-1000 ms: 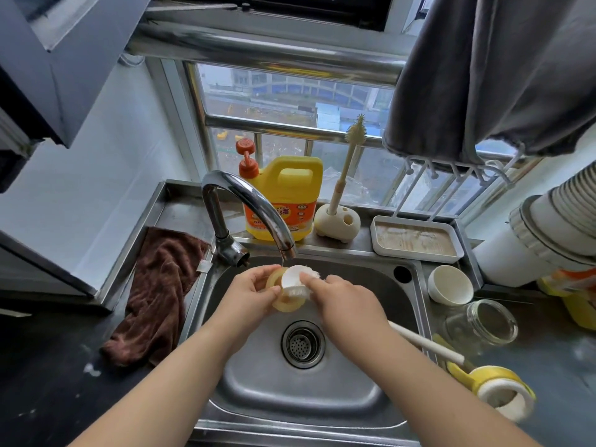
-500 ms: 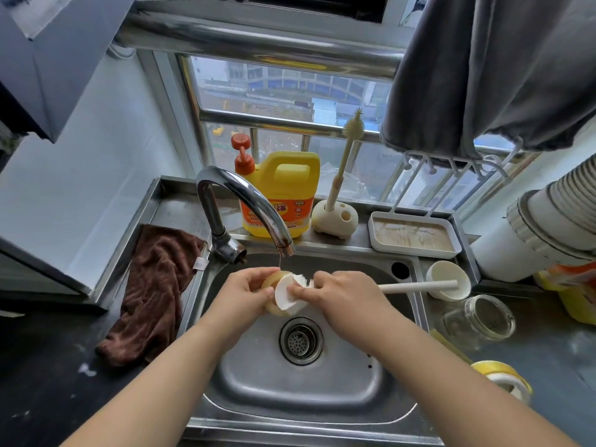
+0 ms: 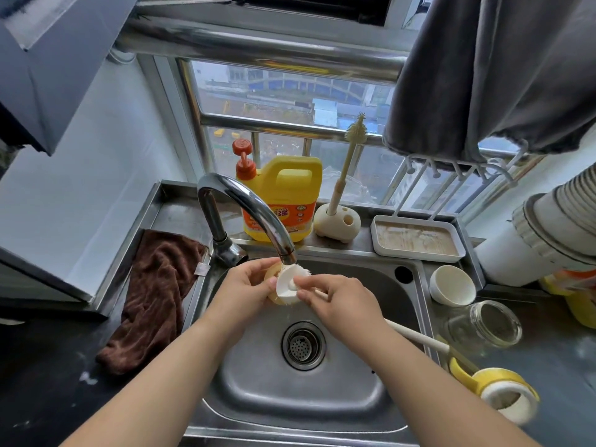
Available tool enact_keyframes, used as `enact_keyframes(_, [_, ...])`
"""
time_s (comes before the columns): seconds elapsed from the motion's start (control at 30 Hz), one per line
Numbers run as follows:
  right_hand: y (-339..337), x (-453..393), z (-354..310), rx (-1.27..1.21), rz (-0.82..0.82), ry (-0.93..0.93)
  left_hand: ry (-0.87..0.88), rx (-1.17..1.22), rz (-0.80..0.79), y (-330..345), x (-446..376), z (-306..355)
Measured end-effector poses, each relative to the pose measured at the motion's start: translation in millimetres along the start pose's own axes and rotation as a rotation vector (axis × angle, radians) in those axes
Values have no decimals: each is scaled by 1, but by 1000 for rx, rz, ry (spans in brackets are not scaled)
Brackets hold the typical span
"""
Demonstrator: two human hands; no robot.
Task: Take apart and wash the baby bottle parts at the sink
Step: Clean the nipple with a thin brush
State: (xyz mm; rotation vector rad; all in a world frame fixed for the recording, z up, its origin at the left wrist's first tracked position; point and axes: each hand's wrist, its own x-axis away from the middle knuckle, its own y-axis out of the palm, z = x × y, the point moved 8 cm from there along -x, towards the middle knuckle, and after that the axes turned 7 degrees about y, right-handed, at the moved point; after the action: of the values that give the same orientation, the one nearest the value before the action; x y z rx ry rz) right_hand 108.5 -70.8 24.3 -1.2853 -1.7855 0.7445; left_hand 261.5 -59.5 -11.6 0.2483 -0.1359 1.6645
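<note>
Scrubbing step in hand: a yellowish bottle ring (image 3: 272, 279) sits mid-frame just under the faucet (image 3: 248, 211) spout, above the sink (image 3: 380, 375) basin. Left hand (image 3: 246, 287) curls round the ring, fingers and thumb gripping its rim. Right hand (image 3: 338, 300) pinches the white brush (image 3: 288, 283) at its head, pressing it against the ring; the brush handle runs out lower right past the wrist. Ring looks translucent amber, mostly hidden by the white brush disc and fingers; bristles poke out at its top edge. Cannot tell whether water is running.

Next move, by my guess: turn the ring against the brush, then rinse and set it aside.

Around: drain (image 3: 303, 345) below the hands, glass jar (image 3: 483, 324) lying right of the basin, white cup (image 3: 451, 288) above it, yellow soap jug (image 3: 283, 198) behind the faucet, brown towel (image 3: 158, 295) at left
</note>
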Motion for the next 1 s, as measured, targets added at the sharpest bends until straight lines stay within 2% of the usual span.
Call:
enact_keyframes(0.1, [0, 0, 2, 14, -12, 11, -5, -36, -5, -1, 2, -3])
enact_keyframes(0.23, [-10, -4, 2, 15, 61, 28, 1, -62, -6, 1, 2, -6])
enact_keyframes(0.43, [-3, 2, -23, 332, 255, -280, 23, -37, 3, 2, 0, 0])
enact_keyframes(0.5, [-5, 0, -28, 430, 245, -365, 11, -71, -12, 1, 0, -4])
enact_keyframes(0.6, [-1, 2, -33, 511, 70, -492, -5, -152, -32, -1, 0, -11])
enact_keyframes(0.67, [-9, -1, -22, 409, 19, -405, -15, -155, -28, -4, -2, -12])
enact_keyframes(0.83, [-15, -1, -17, 328, 150, -254, 4, -87, -9, 0, -3, -7])
enact_keyframes(0.93, [-3, 3, -25, 449, 270, -306, 6, -66, 18, 1, -1, -6])
enact_keyframes(1.0, [0, 5, -25, 478, 235, -353, -20, -68, 19, 0, 2, -11])
